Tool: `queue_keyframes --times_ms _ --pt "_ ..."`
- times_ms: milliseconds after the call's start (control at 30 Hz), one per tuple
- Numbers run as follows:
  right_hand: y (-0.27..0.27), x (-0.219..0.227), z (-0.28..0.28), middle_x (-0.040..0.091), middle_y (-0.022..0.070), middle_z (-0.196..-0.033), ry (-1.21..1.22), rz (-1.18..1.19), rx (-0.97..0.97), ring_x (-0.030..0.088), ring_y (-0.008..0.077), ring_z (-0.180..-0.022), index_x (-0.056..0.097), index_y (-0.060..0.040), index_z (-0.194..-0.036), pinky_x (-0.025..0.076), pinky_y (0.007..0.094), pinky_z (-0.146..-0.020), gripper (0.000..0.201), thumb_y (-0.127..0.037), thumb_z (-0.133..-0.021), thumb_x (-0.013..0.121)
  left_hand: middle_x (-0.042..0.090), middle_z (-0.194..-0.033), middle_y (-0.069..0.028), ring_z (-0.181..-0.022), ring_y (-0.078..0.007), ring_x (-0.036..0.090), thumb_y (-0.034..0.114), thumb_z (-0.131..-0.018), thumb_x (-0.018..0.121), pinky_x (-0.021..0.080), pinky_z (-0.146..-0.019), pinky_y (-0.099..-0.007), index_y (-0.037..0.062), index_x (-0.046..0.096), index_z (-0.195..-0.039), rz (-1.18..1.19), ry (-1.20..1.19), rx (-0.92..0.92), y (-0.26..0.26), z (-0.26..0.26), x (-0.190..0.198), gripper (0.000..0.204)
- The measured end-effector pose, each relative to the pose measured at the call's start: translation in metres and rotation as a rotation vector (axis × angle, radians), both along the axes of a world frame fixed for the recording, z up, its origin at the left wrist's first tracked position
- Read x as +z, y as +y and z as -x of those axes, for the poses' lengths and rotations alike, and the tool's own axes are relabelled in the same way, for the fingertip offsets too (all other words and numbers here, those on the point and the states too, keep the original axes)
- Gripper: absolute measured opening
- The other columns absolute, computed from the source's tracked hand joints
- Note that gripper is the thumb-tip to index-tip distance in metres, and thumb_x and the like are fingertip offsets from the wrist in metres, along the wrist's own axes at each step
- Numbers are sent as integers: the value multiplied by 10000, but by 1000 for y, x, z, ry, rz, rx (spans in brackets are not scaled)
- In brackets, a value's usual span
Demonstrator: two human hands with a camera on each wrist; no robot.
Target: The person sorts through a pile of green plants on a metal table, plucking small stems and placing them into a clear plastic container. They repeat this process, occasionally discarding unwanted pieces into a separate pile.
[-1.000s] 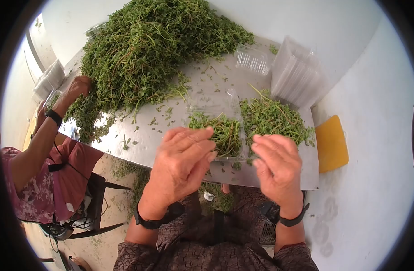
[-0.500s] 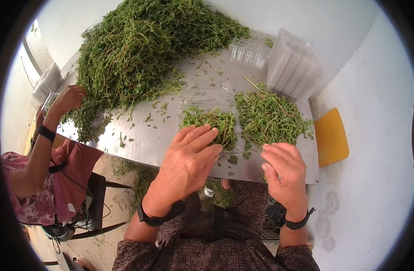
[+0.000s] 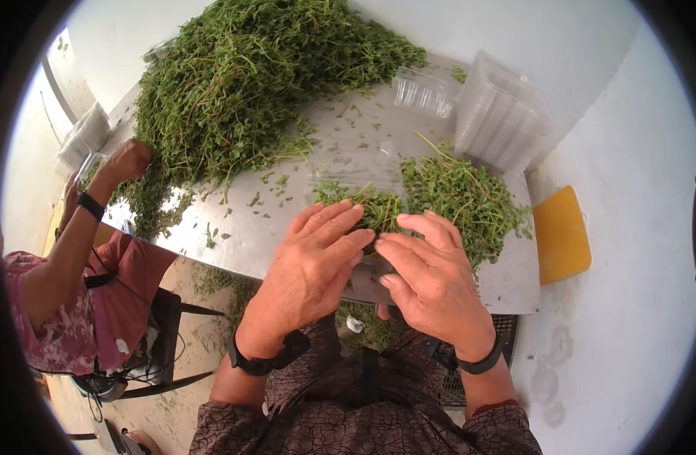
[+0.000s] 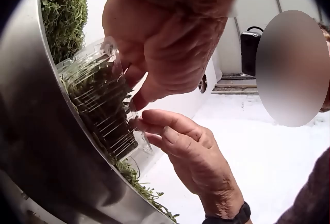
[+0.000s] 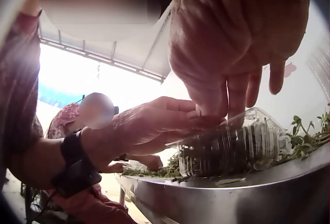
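Note:
A clear plastic clamshell box (image 5: 227, 149) filled with leafy green stems (image 3: 372, 205) sits at the table's near edge, its lid lying back in the head view. My left hand (image 3: 314, 254) lies over the box's left side, fingers extended onto the greens. From the right, my right hand (image 3: 431, 277) reaches to the box with its fingers loosely bent and tips at the greens. Both hands' fingertips nearly meet at the near rim. Ribbed box walls show in the left wrist view, with my right hand (image 4: 188, 152) beside them.
A large heap of greens (image 3: 226, 98) covers the table's back left; a smaller pile (image 3: 465, 201) lies right of the box. Stacked clear boxes (image 3: 499, 114) stand at back right, near a single box (image 3: 424, 92). Another person's hand (image 3: 128, 159) works at left. A yellow board (image 3: 562, 235) is beyond the table.
My right hand has moved from the table's near edge left and forward onto the filled box. My left hand has stayed over the box's left side.

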State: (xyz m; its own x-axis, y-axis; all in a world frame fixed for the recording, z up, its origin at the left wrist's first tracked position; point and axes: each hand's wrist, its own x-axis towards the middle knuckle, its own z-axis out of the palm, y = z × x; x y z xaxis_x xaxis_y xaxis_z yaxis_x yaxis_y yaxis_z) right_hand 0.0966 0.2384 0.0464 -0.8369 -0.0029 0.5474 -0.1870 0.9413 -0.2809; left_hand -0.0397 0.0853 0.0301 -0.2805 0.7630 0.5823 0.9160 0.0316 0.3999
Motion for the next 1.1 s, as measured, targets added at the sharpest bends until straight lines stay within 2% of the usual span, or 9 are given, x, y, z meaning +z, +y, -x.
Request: queue_keyframes --times_ms 133,333,433,667,1100 --pt "4 -7 5 675 85 -995 -1 -22 26 555 289 -1141 668 -10 -1025 390 492 -1052 359 -57 -687 781 624 -1262 -168 -1242 -363 543 -20 -766 645 406 -1055 -500 23 679 -1098 37 -15 5 -1 3 -5 336" --pt "7 -10 7 674 80 -958 -1 -46 -6 570 278 -1113 683 -24 -967 397 486 -1051 296 -41 -685 770 638 -1234 -167 -1216 -363 562 -22 -747 662 430 -1036 -474 10 685 -1060 31 -41 -1 0 5 -7 316" --pt "3 -7 7 680 74 -959 55 19 -47 576 276 -1097 685 -34 -963 397 494 -1050 289 -22 -684 760 639 -1230 -170 -1212 -367 564 -25 -745 660 436 -1030 -470 9 687 -1055 26 -58 -8 0 5 -8 313" --pt "4 -11 -1 697 62 -950 79 72 27 593 273 -1060 677 -49 -1002 394 517 -1044 330 -4 -684 753 637 -1228 -174 -1206 -375 565 -43 -739 648 447 -1015 -475 -2 683 -1048 19 -64 -16 0 5 -8 314" --pt "2 -17 9 673 49 -845 -1 -10 -12 587 270 -1055 643 -61 -947 376 518 -1045 218 -93 -762 753 661 -1166 -177 -1174 -381 581 -42 -753 651 453 -1000 -483 -13 686 -1010 7 -58 -10 2 1 -2 262"
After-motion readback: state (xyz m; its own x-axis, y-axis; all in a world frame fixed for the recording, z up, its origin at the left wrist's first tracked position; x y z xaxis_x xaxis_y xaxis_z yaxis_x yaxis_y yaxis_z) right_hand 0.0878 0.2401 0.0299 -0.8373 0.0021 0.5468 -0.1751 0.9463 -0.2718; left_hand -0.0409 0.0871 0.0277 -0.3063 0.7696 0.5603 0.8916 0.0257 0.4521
